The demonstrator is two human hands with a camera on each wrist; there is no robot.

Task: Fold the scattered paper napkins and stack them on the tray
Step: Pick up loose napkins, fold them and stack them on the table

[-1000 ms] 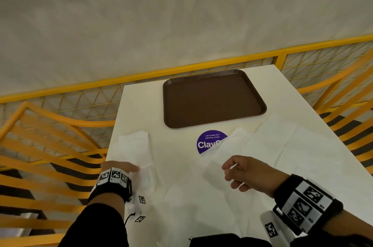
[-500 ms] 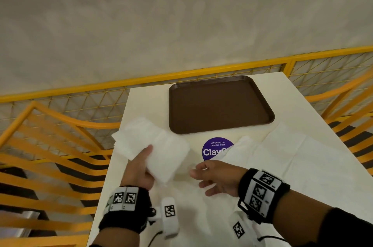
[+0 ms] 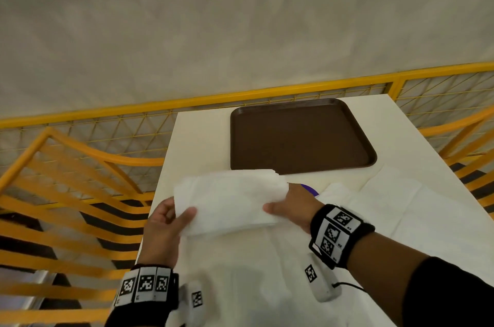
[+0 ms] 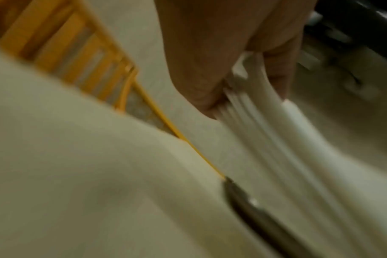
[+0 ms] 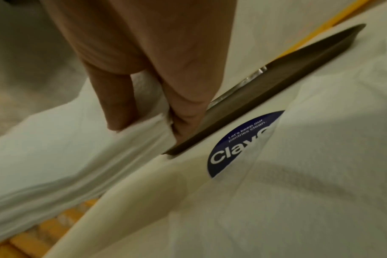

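Observation:
A folded stack of white paper napkins (image 3: 230, 201) hangs above the table, held at both ends. My left hand (image 3: 171, 217) pinches its left end, thumb on top; the left wrist view shows the layered napkin edges (image 4: 265, 122) between thumb and fingers. My right hand (image 3: 288, 206) grips the right end, fingers (image 5: 183, 104) underneath and thumb over the napkins (image 5: 66, 148). The brown tray (image 3: 299, 139) lies beyond the hands with nothing on it, its rim (image 5: 276, 76) showing just past my right fingers. Unfolded napkins (image 3: 401, 209) are spread flat on the white table at right.
A round purple sticker (image 3: 311, 190) marked "Clay" sits on the table (image 3: 197, 139) between tray and hands, partly covered by a napkin (image 5: 309, 157). Yellow railing and mesh (image 3: 93, 145) run along the table's left and far sides, and at right (image 3: 467, 139).
My left hand lifted the folded napkins off the table's left edge and carried them toward the middle. My right hand moved left and took hold of their right end.

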